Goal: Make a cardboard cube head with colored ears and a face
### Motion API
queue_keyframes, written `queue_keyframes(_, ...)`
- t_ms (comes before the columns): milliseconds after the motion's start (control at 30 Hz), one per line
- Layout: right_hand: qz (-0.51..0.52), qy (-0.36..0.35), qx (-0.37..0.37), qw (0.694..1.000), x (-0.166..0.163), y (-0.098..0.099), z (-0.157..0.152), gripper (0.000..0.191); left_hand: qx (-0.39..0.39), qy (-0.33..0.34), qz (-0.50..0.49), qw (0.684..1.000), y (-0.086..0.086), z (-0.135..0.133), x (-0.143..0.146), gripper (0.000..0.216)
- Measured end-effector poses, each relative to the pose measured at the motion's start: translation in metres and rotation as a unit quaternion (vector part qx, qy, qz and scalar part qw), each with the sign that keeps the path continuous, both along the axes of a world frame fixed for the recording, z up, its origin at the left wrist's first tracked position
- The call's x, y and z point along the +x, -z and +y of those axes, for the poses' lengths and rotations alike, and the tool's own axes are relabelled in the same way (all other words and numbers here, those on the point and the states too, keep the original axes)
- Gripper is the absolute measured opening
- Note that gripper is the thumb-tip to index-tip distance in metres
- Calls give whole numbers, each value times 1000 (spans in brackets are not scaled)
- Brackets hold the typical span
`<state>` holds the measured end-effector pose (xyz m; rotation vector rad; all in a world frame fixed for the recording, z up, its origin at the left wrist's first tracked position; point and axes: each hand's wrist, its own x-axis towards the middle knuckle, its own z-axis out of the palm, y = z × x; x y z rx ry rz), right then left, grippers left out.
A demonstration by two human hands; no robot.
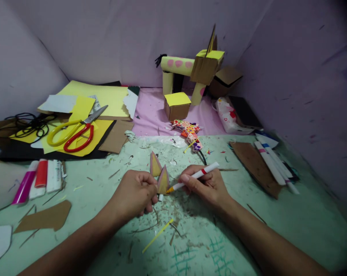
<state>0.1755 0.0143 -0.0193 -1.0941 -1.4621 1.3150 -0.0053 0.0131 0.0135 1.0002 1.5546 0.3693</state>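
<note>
My right hand [206,186] is closed round a white marker [203,172] with a red band, tilted so that its orange-yellow tip meets the lower edge of a pointed cardboard piece [163,182]. This piece is yellowish inside with a pinkish border. My left hand [137,191] is closed, its fingertips pinching at the lower left edge of that same piece. A small white cylinder [161,197] shows beside those fingers; whether they hold it is unclear. Just behind lies a second, similar pointed piece [155,164].
A cardboard animal figure [179,66] stands at the back behind a yellow-topped box [177,107]. Scissors [78,130] rest on coloured paper at left, near glue sticks [41,174]. A flowered glue gun [187,130] lies ahead. Markers [269,163] and brown cardboard [255,166] lie at right.
</note>
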Motion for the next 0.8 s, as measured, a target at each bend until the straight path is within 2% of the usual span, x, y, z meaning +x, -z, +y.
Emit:
queue_keyframes(133,18,50,13,999,-1,1,1,22,-2,-2,-8,1000,1,0,0,15)
queue_keyframes(400,3,10,-2,1000,1,1,-1,26,2,-1,-3,1000,1,0,0,14)
queue_keyframes(633,28,61,29,997,-1,2,1,21,2,-2,-7,1000,-1,-1,0,16)
queue_keyframes(800,20,41,5,999,0,2,0,21,2,-5,-3,1000,0,0,2,16)
